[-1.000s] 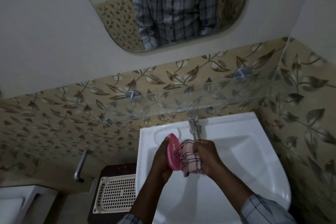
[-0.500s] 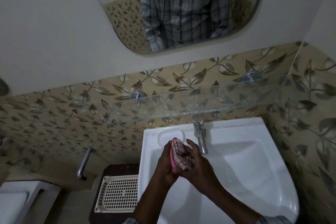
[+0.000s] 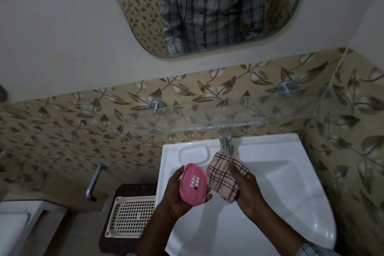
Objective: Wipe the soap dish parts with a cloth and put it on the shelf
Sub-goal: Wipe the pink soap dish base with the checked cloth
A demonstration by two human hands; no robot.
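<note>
My left hand (image 3: pixel 176 197) grips a pink oval soap dish part (image 3: pixel 193 185) with drain slots in its middle, its slotted face turned up toward me, over the left side of the white sink (image 3: pixel 291 183). Just to its right, my right hand (image 3: pixel 247 187) holds a bunched pink checked cloth (image 3: pixel 223 176), a small gap apart from the dish. The glass shelf (image 3: pixel 239 118) runs along the tiled wall above the sink and carries nothing.
A chrome tap (image 3: pixel 225 143) stands at the sink's back edge, right behind the cloth. A moulded soap recess (image 3: pixel 193 155) lies left of it. A cream perforated tray (image 3: pixel 131 216) rests on a dark stand left of the sink. A mirror (image 3: pixel 218 6) hangs above.
The cloth was pressed against the upright pink dish part; now my right hand has drawn the cloth off to the right and my left hand has turned the dish's slotted face upward.
</note>
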